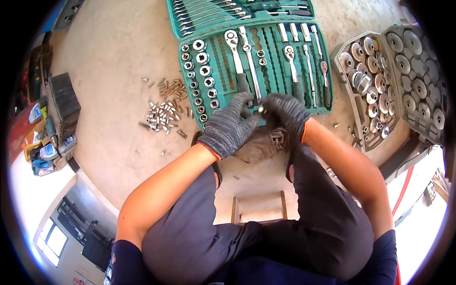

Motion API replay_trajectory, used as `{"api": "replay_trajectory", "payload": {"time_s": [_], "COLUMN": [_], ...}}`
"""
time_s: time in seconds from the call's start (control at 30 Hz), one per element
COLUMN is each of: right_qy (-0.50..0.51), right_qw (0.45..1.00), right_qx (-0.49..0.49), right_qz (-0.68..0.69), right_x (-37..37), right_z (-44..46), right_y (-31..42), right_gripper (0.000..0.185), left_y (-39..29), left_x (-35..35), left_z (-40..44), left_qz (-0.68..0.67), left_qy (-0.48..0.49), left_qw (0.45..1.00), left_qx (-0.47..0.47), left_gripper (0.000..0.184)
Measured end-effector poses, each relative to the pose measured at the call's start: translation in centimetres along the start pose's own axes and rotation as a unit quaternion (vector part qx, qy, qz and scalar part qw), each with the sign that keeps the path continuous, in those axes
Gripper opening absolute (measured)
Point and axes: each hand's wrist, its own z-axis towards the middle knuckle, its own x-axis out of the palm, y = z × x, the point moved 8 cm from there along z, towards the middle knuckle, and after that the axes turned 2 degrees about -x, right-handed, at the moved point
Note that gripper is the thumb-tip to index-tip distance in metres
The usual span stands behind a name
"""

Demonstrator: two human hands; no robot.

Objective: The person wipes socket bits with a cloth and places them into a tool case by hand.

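My right hand [285,114], in a dark grey knit glove, pinches a small shiny metal piece [261,109] whose exact kind I cannot make out. Close beside it, my left hand [228,127] wears a matching glove, fingers curled and thumb towards the metal piece; whatever lies inside its grip is hidden. Both hands are over the near edge of a green tool case [221,111]. In the case lie a large ratchet [233,47], an extension bar [251,66], a smaller ratchet [291,64] and several sockets [205,71]. A crumpled brown rag [256,151] is below my hands.
Loose bits [164,115] are heaped on the floor left of the case. The case lid [178,19] holds several wrenches. At right, an open grey case [349,80] holds round metal caps. Bottles [47,152] and a dark box [64,102] stand at left.
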Motion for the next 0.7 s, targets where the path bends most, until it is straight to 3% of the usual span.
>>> {"api": "replay_trajectory", "payload": {"time_s": [0.03, 0.17, 0.27, 0.5, 0.57, 0.6, 0.7], "right_qy": [-0.039, -0.070, -0.119, -0.124, -0.175, -0.165, -0.149], "right_qw": [0.997, 0.993, 0.970, 0.924, 0.856, 0.913, 0.932], "right_qx": [-0.041, -0.034, -0.123, -0.118, -0.221, -0.179, -0.118], "right_qz": [-0.053, -0.084, -0.170, -0.341, -0.434, -0.329, -0.309], "right_x": [-1.3, -5.4, -5.9, -3.9, -5.1, -4.8, -5.3], "right_z": [0.7, 4.2, 6.4, 12.1, 13.8, 12.8, 13.5], "right_y": [1.9, 8.3, 13.4, 15.5, 16.3, 15.9, 15.7], "right_gripper": [0.023, 0.025, 0.025, 0.030, 0.031, 0.029, 0.028], "left_y": [-0.1, 0.8, 1.2, 1.9, 2.0, 2.0, 1.9], "left_x": [-0.2, -0.4, -0.4, -0.3, -0.3, -0.4, -0.9], "left_z": [0.0, 0.2, 0.0, -0.5, -0.8, -0.9, -0.9], "left_qz": [-0.001, 0.018, 0.010, 0.004, 0.012, 0.022, 0.021], "left_qy": [-0.001, -0.007, -0.010, 0.017, 0.027, 0.037, 0.030], "left_qw": [1.000, 1.000, 1.000, 1.000, 1.000, 0.999, 0.999], "left_qx": [0.000, -0.019, -0.016, -0.010, -0.008, -0.004, 0.007], "left_gripper": [0.048, 0.045, 0.042, 0.035, 0.035, 0.035, 0.033]}}
